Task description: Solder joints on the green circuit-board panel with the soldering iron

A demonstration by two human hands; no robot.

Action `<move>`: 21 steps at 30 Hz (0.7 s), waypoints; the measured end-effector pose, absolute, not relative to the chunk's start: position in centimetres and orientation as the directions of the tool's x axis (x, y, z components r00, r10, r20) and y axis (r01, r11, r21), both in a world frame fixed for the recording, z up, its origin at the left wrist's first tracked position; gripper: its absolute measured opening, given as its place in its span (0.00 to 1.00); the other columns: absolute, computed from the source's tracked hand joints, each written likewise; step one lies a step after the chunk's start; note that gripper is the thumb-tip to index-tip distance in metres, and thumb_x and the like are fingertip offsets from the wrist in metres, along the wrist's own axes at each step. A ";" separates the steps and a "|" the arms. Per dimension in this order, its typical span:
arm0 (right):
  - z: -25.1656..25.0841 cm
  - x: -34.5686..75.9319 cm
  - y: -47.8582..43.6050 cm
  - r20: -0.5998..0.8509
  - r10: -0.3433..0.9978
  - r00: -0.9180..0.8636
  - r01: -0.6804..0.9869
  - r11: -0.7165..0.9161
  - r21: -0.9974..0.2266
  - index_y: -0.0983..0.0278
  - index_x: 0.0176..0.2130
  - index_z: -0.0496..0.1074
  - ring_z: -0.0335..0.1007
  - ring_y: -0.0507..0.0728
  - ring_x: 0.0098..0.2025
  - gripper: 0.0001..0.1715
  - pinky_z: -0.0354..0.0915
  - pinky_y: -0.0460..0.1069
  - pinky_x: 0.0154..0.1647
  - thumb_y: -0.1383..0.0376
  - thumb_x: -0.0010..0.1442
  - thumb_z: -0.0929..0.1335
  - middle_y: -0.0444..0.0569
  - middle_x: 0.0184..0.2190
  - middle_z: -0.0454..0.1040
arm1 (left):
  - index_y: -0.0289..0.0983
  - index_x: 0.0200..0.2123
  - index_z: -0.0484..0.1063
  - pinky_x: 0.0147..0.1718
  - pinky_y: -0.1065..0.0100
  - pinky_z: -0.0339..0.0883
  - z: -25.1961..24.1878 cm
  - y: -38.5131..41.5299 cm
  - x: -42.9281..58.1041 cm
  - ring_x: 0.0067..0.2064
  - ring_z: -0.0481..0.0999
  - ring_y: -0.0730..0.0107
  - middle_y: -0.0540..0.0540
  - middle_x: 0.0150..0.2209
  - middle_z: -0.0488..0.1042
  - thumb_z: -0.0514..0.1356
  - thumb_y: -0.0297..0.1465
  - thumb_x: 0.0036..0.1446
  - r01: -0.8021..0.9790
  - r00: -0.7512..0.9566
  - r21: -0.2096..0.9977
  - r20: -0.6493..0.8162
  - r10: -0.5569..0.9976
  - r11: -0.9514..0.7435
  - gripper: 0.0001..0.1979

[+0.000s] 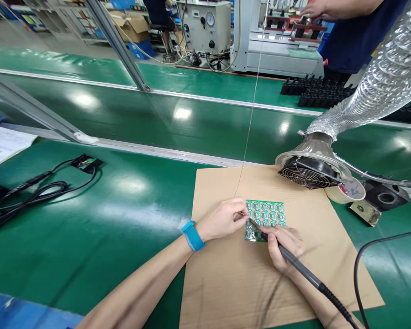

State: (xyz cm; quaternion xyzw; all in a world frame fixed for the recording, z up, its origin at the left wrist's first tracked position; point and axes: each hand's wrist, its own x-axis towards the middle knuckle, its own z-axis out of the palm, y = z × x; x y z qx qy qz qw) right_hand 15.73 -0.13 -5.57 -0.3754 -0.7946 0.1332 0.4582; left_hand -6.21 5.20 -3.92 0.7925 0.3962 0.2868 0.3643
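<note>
A green circuit board panel [267, 211] with rows of small units lies on a brown cardboard sheet [226, 278]. My right hand [286, 246] grips a soldering iron [299, 267], its tip pointing up and left over the panel's left part. Pinched in my left hand [228, 218] is thin solder wire [248, 137], which runs down from above; its end comes close to the iron's tip. Whether tip and wire touch I cannot tell. A blue wrist strap [193, 236] is around my left wrist. My right hand hides the panel's lower right corner.
A fume extractor fan [310, 171] on a silver duct [373, 77] hangs at the right, beside a tape roll [349, 189] and a metal iron stand [366, 214]. Black cables [41, 196] lie at left. Across the bench a co-worker's hand [313, 9] is at a machine.
</note>
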 end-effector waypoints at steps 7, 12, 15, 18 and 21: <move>-5.2 15.7 -0.1 0.619 0.733 -0.282 0.490 0.665 -0.564 0.63 0.44 0.76 0.78 0.54 0.31 0.14 0.72 0.49 0.33 0.74 0.62 0.64 0.48 0.34 0.81 | 0.37 0.29 0.69 0.28 0.69 0.57 -4.1 5.2 -6.4 0.27 0.59 0.77 0.50 0.34 0.68 0.57 0.25 0.59 0.382 0.478 0.866 0.114 0.871 -0.323 0.06; -4.8 15.7 -0.3 0.632 0.731 -0.259 0.509 0.659 -0.554 0.63 0.43 0.77 0.78 0.54 0.32 0.14 0.72 0.49 0.35 0.73 0.63 0.64 0.47 0.34 0.82 | 0.41 0.30 0.67 0.29 0.66 0.59 -3.6 5.2 -6.7 0.28 0.61 0.73 0.49 0.37 0.70 0.55 0.27 0.59 0.393 0.471 0.884 0.044 0.881 -0.254 0.06; -4.9 15.7 -0.4 0.668 0.712 -0.216 0.515 0.664 -0.541 0.63 0.41 0.77 0.78 0.54 0.31 0.13 0.72 0.50 0.34 0.73 0.63 0.64 0.47 0.33 0.82 | 0.40 0.31 0.66 0.30 0.66 0.59 -3.4 5.4 -7.0 0.29 0.61 0.72 0.50 0.34 0.68 0.53 0.26 0.58 0.400 0.470 0.889 0.008 0.882 -0.221 0.05; -5.1 15.8 -0.3 0.674 0.710 -0.203 0.507 0.665 -0.548 0.62 0.42 0.77 0.78 0.55 0.31 0.14 0.72 0.50 0.33 0.73 0.63 0.64 0.48 0.33 0.82 | 0.39 0.31 0.64 0.29 0.68 0.58 -3.5 5.6 -7.1 0.28 0.59 0.74 0.51 0.32 0.65 0.54 0.24 0.57 0.404 0.487 0.886 0.000 0.874 -0.226 0.04; -5.2 15.8 -0.2 0.645 0.733 -0.217 0.500 0.651 -0.571 0.62 0.44 0.77 0.77 0.55 0.31 0.14 0.72 0.50 0.33 0.73 0.64 0.64 0.48 0.34 0.82 | 0.36 0.31 0.66 0.29 0.69 0.57 -3.6 5.7 -7.1 0.28 0.59 0.77 0.51 0.33 0.64 0.56 0.25 0.59 0.402 0.525 0.878 0.011 0.851 -0.259 0.03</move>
